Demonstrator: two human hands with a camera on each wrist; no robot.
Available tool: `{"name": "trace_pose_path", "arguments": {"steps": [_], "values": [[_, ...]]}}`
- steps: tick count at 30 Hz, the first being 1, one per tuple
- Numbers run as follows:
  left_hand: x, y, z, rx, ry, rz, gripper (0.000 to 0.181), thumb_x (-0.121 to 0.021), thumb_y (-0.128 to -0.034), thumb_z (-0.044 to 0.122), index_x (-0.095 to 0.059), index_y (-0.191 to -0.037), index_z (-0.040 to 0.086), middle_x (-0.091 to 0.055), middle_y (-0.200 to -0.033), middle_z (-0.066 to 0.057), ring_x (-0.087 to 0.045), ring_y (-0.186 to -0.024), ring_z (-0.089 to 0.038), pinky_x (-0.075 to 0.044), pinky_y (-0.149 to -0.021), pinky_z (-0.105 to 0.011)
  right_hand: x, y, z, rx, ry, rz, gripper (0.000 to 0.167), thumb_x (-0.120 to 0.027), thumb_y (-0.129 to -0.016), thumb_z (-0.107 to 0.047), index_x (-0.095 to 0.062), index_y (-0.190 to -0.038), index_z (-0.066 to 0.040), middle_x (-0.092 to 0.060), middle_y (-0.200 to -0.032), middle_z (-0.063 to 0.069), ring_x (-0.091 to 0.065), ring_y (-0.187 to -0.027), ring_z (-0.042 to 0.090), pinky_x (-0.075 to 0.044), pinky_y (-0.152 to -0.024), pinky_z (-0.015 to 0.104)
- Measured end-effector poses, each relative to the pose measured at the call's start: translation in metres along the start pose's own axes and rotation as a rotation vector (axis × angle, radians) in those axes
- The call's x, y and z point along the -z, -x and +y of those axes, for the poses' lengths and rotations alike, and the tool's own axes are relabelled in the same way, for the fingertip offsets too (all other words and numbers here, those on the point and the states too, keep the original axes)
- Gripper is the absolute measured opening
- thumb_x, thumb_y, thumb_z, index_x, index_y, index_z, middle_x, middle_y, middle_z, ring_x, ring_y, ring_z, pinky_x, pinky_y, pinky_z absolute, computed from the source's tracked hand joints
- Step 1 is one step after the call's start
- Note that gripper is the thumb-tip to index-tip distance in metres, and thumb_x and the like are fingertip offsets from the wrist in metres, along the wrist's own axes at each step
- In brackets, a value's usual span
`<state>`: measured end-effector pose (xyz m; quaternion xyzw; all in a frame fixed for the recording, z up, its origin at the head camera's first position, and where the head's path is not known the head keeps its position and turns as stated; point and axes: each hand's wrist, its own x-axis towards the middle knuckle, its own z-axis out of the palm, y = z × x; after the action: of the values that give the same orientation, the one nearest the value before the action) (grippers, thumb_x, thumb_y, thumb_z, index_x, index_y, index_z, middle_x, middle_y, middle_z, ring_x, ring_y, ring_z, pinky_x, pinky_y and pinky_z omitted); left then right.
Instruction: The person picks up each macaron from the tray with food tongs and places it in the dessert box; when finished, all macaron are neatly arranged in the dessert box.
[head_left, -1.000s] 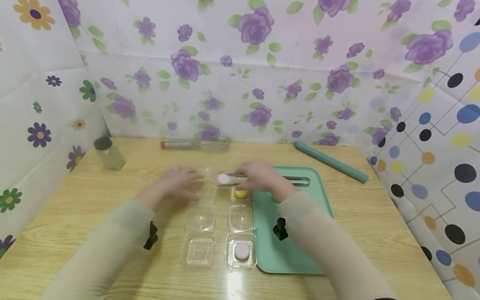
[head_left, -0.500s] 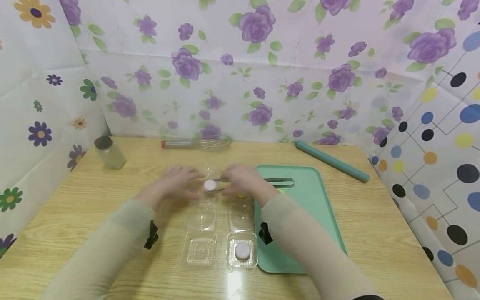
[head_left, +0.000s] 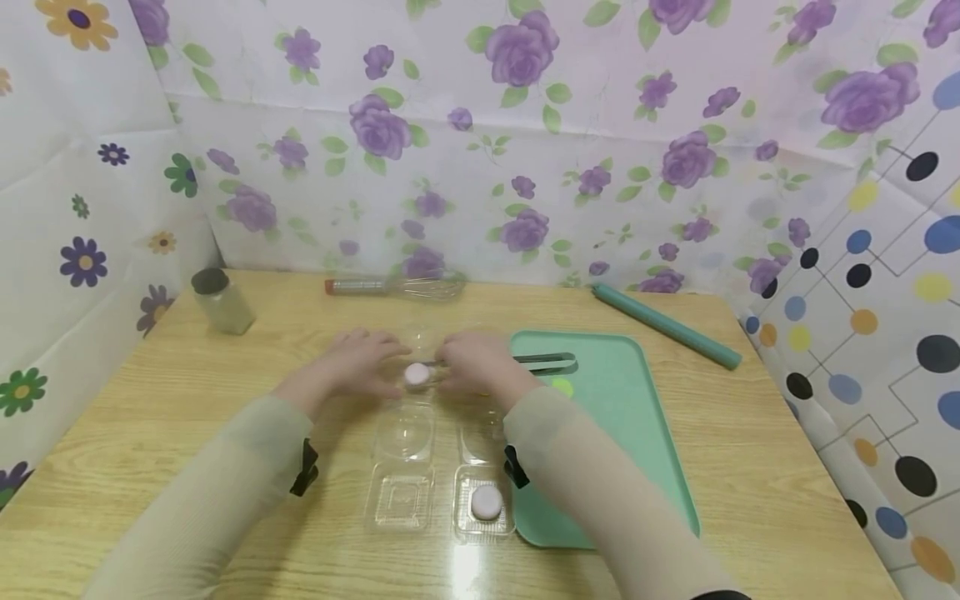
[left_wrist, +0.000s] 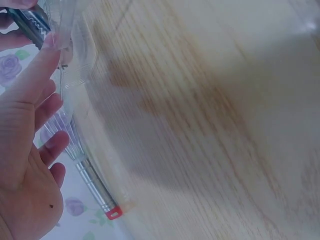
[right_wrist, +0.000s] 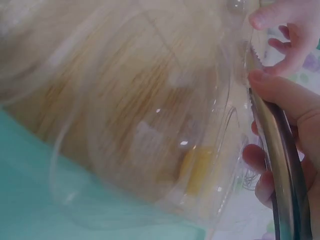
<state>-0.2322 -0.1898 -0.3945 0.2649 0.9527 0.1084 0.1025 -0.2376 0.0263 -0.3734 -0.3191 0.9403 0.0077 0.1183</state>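
Observation:
My right hand (head_left: 480, 367) grips metal tongs (head_left: 551, 362) lying sideways. At their tips is a pale pink macaron (head_left: 417, 375), over or in the far left clear plastic box (left_wrist: 82, 65); how deep it sits I cannot tell. From the left, my left hand (head_left: 348, 365) touches this box with thumb and fingers spread at its side. A yellow macaron (right_wrist: 197, 170), seen through clear plastic in the right wrist view, lies in the far right box and is mostly hidden by my right hand in the head view.
A lilac macaron (head_left: 487, 502) lies in the near right box; the near left box (head_left: 400, 500) holds nothing. The green tray (head_left: 615, 433) bears a yellow-green round piece (head_left: 562, 387). Behind are a whisk (head_left: 397, 287), a jar (head_left: 222, 302) and a teal rolling pin (head_left: 666, 326).
My right hand has carried the tongs and the pink macaron leftward, from above the far right box to the far left one. The left hand has stayed in place.

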Motion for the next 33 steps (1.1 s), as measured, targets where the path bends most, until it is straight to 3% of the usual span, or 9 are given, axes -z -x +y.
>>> {"name": "trace_pose_path", "arguments": {"steps": [5,12,20,29,33], "values": [[0.0,-0.001,0.001,-0.002,-0.003,0.0,0.072,-0.073,-0.0759,0.045,-0.048,-0.136,0.014,-0.044,-0.138,-0.013,-0.037,-0.122,-0.039,-0.025,-0.099,-0.062,0.004,0.0,-0.004,-0.029,0.022,-0.03,0.035,-0.068,-0.082,-0.039,-0.065,-0.112,-0.022,-0.059,-0.103,-0.006,-0.058,-0.091,0.017,-0.05,-0.073,0.037],[0.001,-0.001,0.003,-0.011,-0.008,-0.003,0.073,-0.073,-0.0753,0.046,-0.048,-0.136,0.013,-0.044,-0.138,-0.014,-0.036,-0.123,-0.04,-0.026,-0.099,-0.063,0.006,0.002,-0.005,-0.032,0.027,-0.048,0.034,-0.068,-0.083,-0.04,-0.065,-0.111,-0.021,-0.059,-0.102,-0.006,-0.058,-0.091,0.016,-0.05,-0.074,0.037],[0.001,-0.002,0.005,0.001,0.017,-0.01,0.074,-0.073,-0.0755,0.045,-0.048,-0.137,0.013,-0.043,-0.14,-0.014,-0.035,-0.125,-0.04,-0.021,-0.102,-0.063,0.005,0.003,-0.002,-0.032,-0.002,-0.042,0.04,-0.068,-0.082,-0.041,-0.064,-0.116,-0.019,-0.059,-0.113,-0.004,-0.057,-0.099,0.019,-0.049,-0.079,0.039],[0.002,0.0,0.005,0.001,0.031,-0.01,0.073,-0.073,-0.0767,0.043,-0.047,-0.138,0.013,-0.042,-0.14,-0.015,-0.033,-0.126,-0.042,-0.017,-0.103,-0.064,0.004,0.009,0.011,0.004,-0.082,0.009,0.045,-0.069,-0.081,-0.041,-0.064,-0.119,-0.016,-0.06,-0.116,0.0,-0.057,-0.101,0.019,-0.047,-0.087,0.036],[0.003,0.002,0.004,-0.001,0.026,-0.005,0.073,-0.073,-0.0769,0.042,-0.047,-0.137,0.011,-0.043,-0.139,-0.017,-0.034,-0.125,-0.043,-0.018,-0.103,-0.064,0.006,0.018,0.022,-0.008,-0.188,0.02,0.051,-0.069,-0.082,-0.041,-0.06,-0.125,-0.014,-0.057,-0.125,0.002,-0.054,-0.111,0.02,-0.044,-0.093,0.035]]}}
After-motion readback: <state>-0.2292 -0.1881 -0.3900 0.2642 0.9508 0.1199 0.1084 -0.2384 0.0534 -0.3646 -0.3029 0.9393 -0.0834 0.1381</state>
